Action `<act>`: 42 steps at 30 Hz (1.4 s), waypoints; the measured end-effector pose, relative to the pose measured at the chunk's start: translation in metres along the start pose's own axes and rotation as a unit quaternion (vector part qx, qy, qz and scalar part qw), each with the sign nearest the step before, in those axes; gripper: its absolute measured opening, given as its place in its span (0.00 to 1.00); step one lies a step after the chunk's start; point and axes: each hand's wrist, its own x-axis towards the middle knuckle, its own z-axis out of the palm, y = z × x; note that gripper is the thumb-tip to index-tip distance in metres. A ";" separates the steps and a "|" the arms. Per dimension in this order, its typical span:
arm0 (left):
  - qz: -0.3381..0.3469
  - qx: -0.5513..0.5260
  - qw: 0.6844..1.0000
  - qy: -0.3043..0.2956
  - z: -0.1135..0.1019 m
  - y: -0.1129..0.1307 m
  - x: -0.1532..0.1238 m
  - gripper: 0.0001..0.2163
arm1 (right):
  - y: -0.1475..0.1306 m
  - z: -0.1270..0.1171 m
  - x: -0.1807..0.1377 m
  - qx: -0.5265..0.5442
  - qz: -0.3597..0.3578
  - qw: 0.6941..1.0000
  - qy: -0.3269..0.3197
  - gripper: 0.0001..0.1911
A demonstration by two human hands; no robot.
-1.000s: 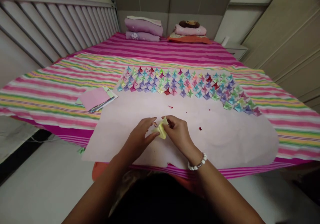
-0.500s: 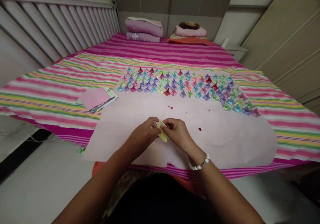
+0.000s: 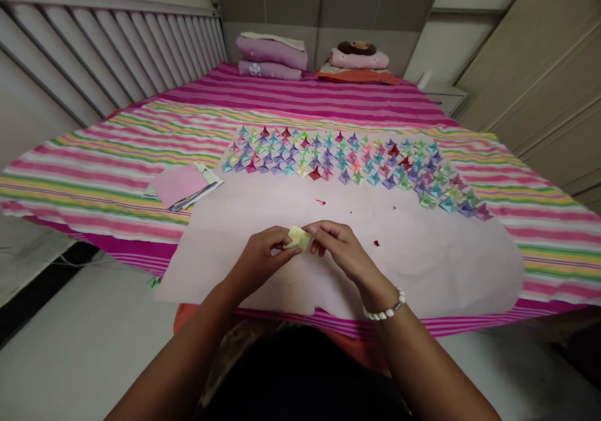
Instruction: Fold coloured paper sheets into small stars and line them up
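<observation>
My left hand (image 3: 259, 257) and my right hand (image 3: 339, 246) meet over a large pale pink sheet (image 3: 422, 258) spread on the bed. Both pinch a small folded piece of pale yellow paper (image 3: 298, 238) between thumb and fingers, just above the sheet. A white bead bracelet (image 3: 385, 309) sits on my right wrist. Beyond my hands, several small folded paper shapes (image 3: 347, 161) in many colours lie in rows along the far edge of the sheet.
A stack of coloured paper squares, pink on top (image 3: 181, 185), lies to the left on the striped bedspread (image 3: 94, 171). Tiny red scraps (image 3: 375, 243) dot the sheet. Pillows (image 3: 270, 55) lean at the headboard. A slatted rail (image 3: 107, 52) runs along the left.
The yellow paper has been folded smaller and turned flatter between my fingers. My right wrist has shifted slightly right and lower; my left hand stays in place.
</observation>
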 end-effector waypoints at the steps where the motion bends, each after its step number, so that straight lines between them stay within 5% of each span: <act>1: -0.020 -0.037 0.999 -0.004 0.000 0.001 0.000 0.06 | -0.001 -0.001 -0.002 0.008 -0.006 1.000 -0.007 0.15; 6: -0.124 -0.203 0.971 -0.003 0.001 0.002 0.003 0.11 | 0.000 -0.001 -0.007 0.056 -0.028 0.997 -0.034 0.25; 11: -0.164 -0.261 0.951 0.019 0.000 0.000 0.003 0.12 | 0.006 0.001 -0.006 0.112 -0.032 0.993 -0.023 0.23; 20: -0.173 -0.261 0.949 0.045 0.007 0.001 0.002 0.13 | 0.005 0.007 -0.008 0.150 -0.007 0.988 -0.038 0.27; 28: -0.176 -0.293 0.940 0.007 0.001 0.000 -0.001 0.16 | 0.007 0.006 -0.008 0.156 -0.002 0.987 -0.044 0.24; 42: -0.187 -0.260 0.944 0.081 0.006 0.000 0.003 0.11 | 0.006 0.007 -0.009 0.141 0.004 0.989 -0.053 0.24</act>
